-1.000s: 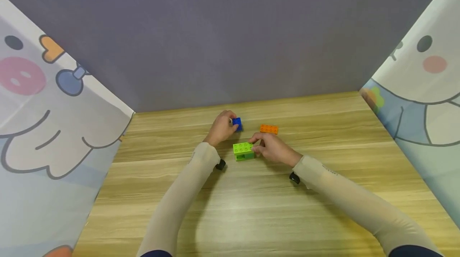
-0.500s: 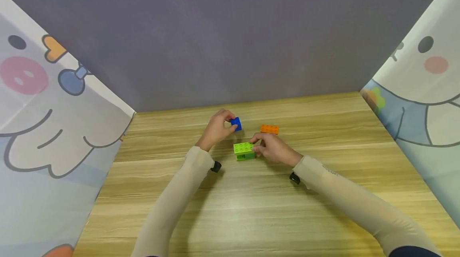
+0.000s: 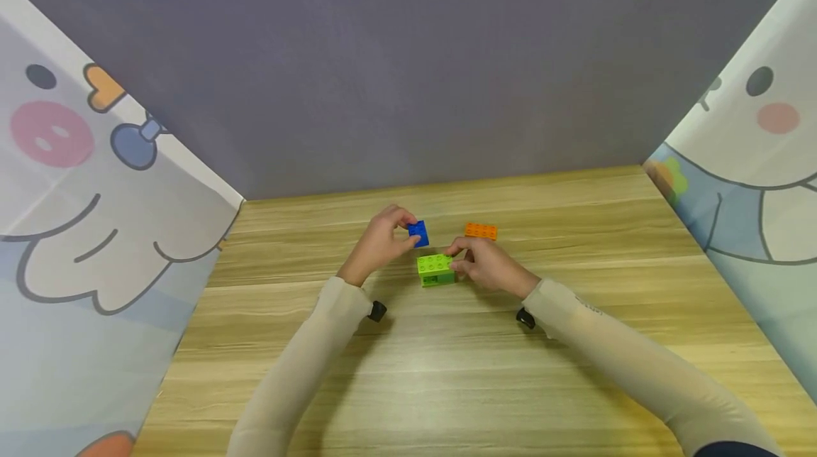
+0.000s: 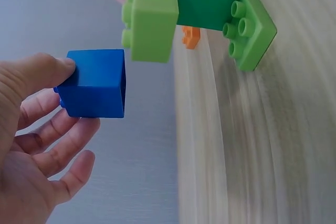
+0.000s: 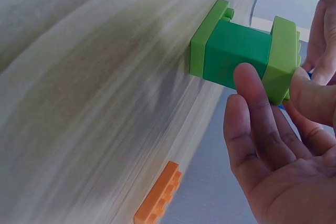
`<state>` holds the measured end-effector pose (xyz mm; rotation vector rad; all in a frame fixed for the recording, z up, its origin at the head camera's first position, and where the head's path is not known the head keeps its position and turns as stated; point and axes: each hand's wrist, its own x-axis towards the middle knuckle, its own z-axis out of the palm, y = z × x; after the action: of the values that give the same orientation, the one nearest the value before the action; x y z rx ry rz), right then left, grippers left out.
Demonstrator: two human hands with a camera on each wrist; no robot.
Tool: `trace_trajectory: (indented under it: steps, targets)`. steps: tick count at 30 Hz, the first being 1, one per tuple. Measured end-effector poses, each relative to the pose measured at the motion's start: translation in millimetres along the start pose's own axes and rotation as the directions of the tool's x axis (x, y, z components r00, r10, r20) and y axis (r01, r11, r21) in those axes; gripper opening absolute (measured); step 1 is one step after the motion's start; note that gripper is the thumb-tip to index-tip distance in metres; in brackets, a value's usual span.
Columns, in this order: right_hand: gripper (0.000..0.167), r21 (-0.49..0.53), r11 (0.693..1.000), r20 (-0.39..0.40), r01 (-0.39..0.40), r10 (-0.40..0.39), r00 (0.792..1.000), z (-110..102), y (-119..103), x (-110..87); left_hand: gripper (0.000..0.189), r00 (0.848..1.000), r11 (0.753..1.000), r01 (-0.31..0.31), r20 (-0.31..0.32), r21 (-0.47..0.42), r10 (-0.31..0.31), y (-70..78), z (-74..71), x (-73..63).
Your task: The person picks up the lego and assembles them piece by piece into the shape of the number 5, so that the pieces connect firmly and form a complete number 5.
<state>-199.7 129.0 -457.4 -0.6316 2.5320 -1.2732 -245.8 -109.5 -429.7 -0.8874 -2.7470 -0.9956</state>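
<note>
Between thumb and fingers my left hand [image 3: 381,244] pinches a blue toy building brick [image 4: 97,83], its studs turned toward the palm in the left wrist view. A small stack of bricks stands on the table just nearer to me: a light green top brick [image 4: 153,18], a dark green brick [image 5: 236,51] in the middle and a light green base [image 4: 254,30] with bare studs at one end. My right hand [image 3: 488,263] grips the top brick at its right end, thumb and fingers on its sides. In the head view the blue brick is just behind the stack.
An orange brick [image 3: 481,231] lies studs up behind my right hand. The wood-grain table [image 3: 415,372] ends at a grey back panel [image 3: 415,74]. Cartoon-printed panels [image 3: 57,230] stand at both sides.
My left hand has lifted the blue brick from the table and brought it a little nearer to the stack. The right hand stays at the stack.
</note>
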Motion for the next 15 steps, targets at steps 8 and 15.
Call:
trace_trajectory:
  steps: [8, 15]
  targets:
    - [0.018, 0.008, 1.000, -0.008, 0.003, -0.003, 1.000, 0.1, 0.2, 0.1, 0.022, 0.999, 0.999, -0.050, -0.003, -0.005, 0.050, 8.0, -5.4, -14.7]
    - [0.019, 0.012, 1.000, -0.013, 0.008, -0.008, 1.000, 0.7, 0.7, 0.7, 0.021, 0.997, 0.997, -0.074, 0.006, 0.012, 0.074, 14.3, -5.6, -26.2]
